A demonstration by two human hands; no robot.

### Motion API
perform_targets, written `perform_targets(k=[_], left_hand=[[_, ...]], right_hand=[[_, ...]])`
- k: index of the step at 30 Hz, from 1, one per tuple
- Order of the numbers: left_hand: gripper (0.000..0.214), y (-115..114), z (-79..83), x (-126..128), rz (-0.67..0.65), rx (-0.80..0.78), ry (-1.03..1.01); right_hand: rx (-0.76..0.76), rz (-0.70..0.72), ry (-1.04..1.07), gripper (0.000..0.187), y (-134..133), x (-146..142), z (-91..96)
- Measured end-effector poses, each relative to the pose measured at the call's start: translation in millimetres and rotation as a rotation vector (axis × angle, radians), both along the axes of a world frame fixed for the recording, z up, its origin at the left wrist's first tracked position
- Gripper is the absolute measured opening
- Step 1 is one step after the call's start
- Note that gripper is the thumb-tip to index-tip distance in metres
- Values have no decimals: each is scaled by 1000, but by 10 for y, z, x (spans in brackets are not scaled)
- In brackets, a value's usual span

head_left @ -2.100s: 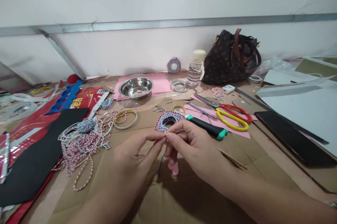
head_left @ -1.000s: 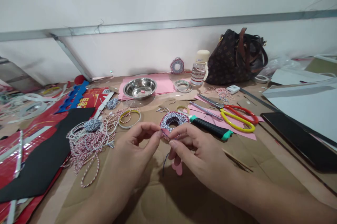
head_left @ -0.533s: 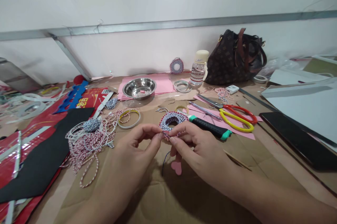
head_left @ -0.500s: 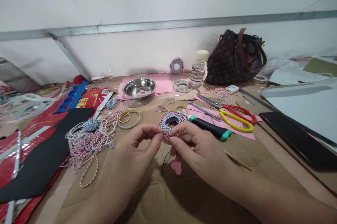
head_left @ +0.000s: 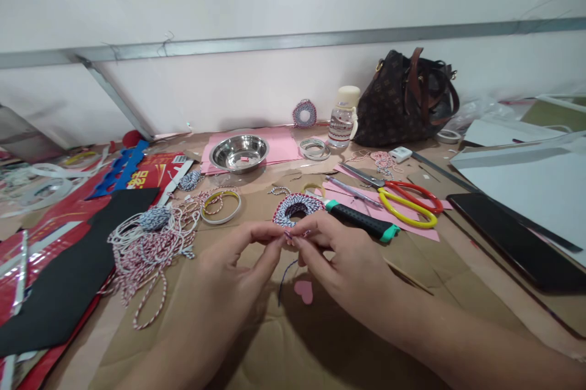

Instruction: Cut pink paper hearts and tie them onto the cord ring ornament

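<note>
Between my two hands a thin dark cord [head_left: 287, 234] is stretched at the fingertips, mostly covered by the fingers. My left hand [head_left: 245, 262] pinches it with thumb and forefinger; my right hand [head_left: 332, 252] pinches it close beside. A dark blue end hangs down in a curve below the fingers. Just behind the fingertips lies a ring wound with blue-white and red-white cord [head_left: 293, 207]. A pink paper heart [head_left: 303, 292] shows under my right hand; whether it lies on the cardboard [head_left: 256, 341] or hangs, I cannot tell.
Right of the ring are a black-and-green cutter [head_left: 361, 219], scissors [head_left: 407, 204], a pen and a phone [head_left: 508, 243]. To the left lie tangled cords [head_left: 141, 256] and a tape roll [head_left: 220, 207]. Behind stand a steel bowl [head_left: 238, 153], a bottle [head_left: 342, 121] and a handbag [head_left: 403, 103].
The view has shifted slightly. My fingertips have drawn a little closer together on the cord, and the hanging dark blue end is more curved.
</note>
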State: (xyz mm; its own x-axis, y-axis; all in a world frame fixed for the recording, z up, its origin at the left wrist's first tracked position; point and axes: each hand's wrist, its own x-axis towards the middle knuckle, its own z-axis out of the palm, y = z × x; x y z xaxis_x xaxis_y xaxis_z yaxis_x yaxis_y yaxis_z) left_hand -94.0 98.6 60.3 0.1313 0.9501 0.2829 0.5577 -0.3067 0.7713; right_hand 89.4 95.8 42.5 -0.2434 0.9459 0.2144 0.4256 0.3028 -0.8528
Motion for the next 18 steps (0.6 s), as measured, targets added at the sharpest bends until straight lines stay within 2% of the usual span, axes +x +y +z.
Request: perform_targets(k=[4, 8, 14, 18], left_hand=[[12, 0, -39, 6, -9, 52, 31], [13, 2, -67, 25, -18, 89, 37], [22, 19, -93, 9, 2, 49, -33], [18, 36, -88, -10, -6, 15, -41]], right_hand=[[173, -44, -212, 17, 7, 33, -35], [245, -11, -332, 17, 7, 57, -25], [286, 14, -297, 18, -10, 46, 35], [280, 13, -278, 19, -21, 48, 59]])
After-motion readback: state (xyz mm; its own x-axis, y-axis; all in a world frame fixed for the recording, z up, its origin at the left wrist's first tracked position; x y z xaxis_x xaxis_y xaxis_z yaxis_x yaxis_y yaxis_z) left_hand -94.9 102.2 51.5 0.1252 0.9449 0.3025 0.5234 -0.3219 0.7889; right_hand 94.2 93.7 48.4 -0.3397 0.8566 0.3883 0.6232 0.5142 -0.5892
